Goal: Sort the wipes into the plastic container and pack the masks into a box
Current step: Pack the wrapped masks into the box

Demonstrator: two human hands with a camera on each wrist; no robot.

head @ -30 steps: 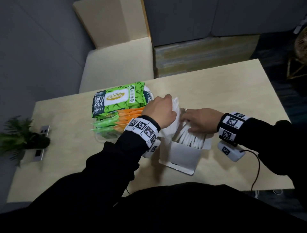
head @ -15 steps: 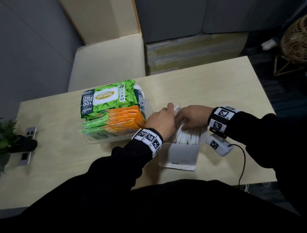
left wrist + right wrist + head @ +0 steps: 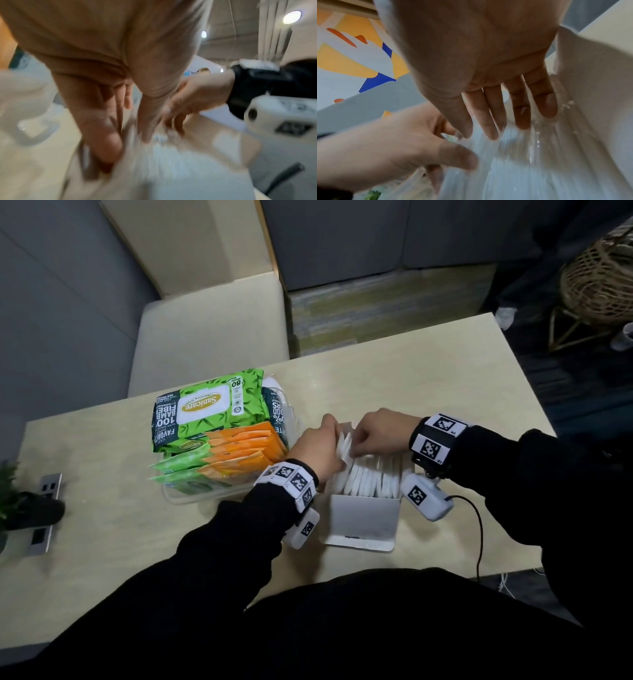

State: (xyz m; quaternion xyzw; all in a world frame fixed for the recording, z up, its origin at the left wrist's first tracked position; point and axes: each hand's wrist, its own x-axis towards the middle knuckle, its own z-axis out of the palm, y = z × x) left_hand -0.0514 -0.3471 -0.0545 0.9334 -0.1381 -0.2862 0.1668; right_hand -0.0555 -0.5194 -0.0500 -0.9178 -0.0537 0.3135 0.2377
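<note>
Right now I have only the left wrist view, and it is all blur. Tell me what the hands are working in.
Observer: From the head view, a white box on the table, with white masks standing on edge in a row.
Operator: Give me the right hand.
Observer: In the right wrist view, the right hand has straight fingers, tips down among the masks.
Operator: Report the wipes.
Observer: In the head view, the green and orange wipes packs already sit in the plastic container, left of the box.
</note>
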